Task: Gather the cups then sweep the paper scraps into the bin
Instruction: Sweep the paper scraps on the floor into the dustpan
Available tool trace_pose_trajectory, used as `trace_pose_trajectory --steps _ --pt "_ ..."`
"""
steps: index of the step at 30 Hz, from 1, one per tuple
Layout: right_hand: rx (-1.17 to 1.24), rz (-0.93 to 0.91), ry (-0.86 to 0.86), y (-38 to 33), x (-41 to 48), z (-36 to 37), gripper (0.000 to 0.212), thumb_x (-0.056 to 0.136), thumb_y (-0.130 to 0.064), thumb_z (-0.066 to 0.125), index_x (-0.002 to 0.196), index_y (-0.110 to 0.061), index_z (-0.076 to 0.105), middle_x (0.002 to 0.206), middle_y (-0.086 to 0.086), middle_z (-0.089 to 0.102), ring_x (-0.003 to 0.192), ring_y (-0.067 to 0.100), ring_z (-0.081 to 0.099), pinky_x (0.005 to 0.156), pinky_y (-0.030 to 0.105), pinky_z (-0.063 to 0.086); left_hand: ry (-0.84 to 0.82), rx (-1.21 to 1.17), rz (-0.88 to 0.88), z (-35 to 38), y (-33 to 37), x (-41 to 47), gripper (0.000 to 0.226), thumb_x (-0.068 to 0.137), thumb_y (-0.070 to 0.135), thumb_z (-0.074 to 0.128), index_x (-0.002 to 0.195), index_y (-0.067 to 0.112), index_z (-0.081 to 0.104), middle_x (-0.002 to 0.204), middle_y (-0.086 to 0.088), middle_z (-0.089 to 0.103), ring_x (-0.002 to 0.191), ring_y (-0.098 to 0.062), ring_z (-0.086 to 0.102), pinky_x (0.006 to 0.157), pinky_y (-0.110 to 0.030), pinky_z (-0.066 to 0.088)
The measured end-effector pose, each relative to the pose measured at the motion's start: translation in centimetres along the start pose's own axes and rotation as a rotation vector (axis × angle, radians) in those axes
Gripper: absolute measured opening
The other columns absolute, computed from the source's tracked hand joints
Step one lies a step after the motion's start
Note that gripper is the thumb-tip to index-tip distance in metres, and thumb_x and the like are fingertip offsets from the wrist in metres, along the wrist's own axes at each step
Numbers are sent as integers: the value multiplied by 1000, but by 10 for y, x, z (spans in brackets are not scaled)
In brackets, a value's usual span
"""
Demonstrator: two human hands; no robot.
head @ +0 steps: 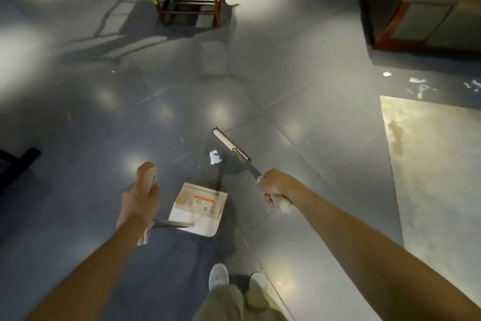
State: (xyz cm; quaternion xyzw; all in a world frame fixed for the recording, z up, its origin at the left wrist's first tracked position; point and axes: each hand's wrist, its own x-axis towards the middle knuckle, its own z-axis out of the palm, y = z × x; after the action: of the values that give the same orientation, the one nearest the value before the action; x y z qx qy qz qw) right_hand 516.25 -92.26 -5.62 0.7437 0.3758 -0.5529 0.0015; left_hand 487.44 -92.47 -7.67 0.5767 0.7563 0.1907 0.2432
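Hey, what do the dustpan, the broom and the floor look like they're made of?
The dustpan: probably plastic, a pale matte scoop with a printed label. The broom: thin shaft looks like metal, grey with a glint; the head is pale, material unclear. The floor: glossy grey tile, judging by seams and mirrored lights.

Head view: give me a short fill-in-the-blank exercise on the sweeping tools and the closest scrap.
1. The left hand grips the handle of the ____.
2. The right hand grips the long-handled ____.
3. The nearest paper scrap lies on the ____, between the two tools.

Missing words: dustpan; broom; floor.
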Motion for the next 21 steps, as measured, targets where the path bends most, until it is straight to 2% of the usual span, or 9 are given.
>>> trace_pose_trajectory --steps 3,5,8,9,13,16,17,19,21 --pt "-57 14 -17 -36 31 -8 24 92 -6 44 70 -5 52 62 11 52 63 24 52 63 33 42 -10 -7 -32 4 3 36 31 93 17 41 113 41 33 74 -17 53 62 -37 53 61 -38 44" --pt "-58 14 -32 -56 48 -11 22 92 -4 44 72 -6 52 63 11 51 66 24 53 59 27 43 -13 2 -36 3 4 62 31 94 17 40 113 41 32 71 -13 52 59 -33 52 58 -35 42" --pt "-88 -31 -42 -82 64 -12 14 90 -3 49 78 -10 49 63 5 49 51 14 49 34 12 39 -12 33 -53 -2 0 94 33 95 18 38 114 43 30 69 -9 49 57 -28 50 59 -36 41" --pt "-107 -33 -57 -90 65 -10 14 89 -3 51 78 -11 48 63 3 49 49 12 47 31 11 37 -14 51 -61 -4 -2 100 34 94 18 38 114 43 29 70 -8 49 58 -29 49 61 -37 41" --pt "-283 -79 -203 -118 57 7 26 89 -7 53 66 -17 44 62 -1 49 42 5 48 29 9 34 -1 32 -100 -9 -8 119 38 93 17 40 114 47 29 78 -11 50 67 -40 53 65 -40 43" --pt "-437 -128 -301 -147 41 8 28 90 -11 53 65 -18 45 62 -2 48 46 5 46 28 7 33 14 10 -94 -15 -11 130 38 92 17 41 114 46 32 77 -13 54 63 -36 51 65 -37 42" --pt "-423 -91 -354 -160 38 3 26 91 -11 52 67 -16 46 63 -1 47 46 5 45 28 8 33 16 6 -94 -18 -13 134 37 93 17 41 115 46 32 77 -13 54 63 -34 50 65 -37 41" --pt "-307 109 -482 -185 32 -8 19 95 -8 47 75 -9 49 58 1 44 35 4 43 28 10 33 7 -2 -91 -24 -16 142 37 93 18 41 115 45 33 79 -12 55 63 -34 51 65 -37 42" --pt "-267 198 -553 -208 29 -18 19 97 -6 42 79 -5 49 43 0 42 25 4 38 28 9 31 -13 -1 -76 -33 -19 152 39 93 17 40 116 47 32 84 -9 56 67 -36 54 67 -38 44"
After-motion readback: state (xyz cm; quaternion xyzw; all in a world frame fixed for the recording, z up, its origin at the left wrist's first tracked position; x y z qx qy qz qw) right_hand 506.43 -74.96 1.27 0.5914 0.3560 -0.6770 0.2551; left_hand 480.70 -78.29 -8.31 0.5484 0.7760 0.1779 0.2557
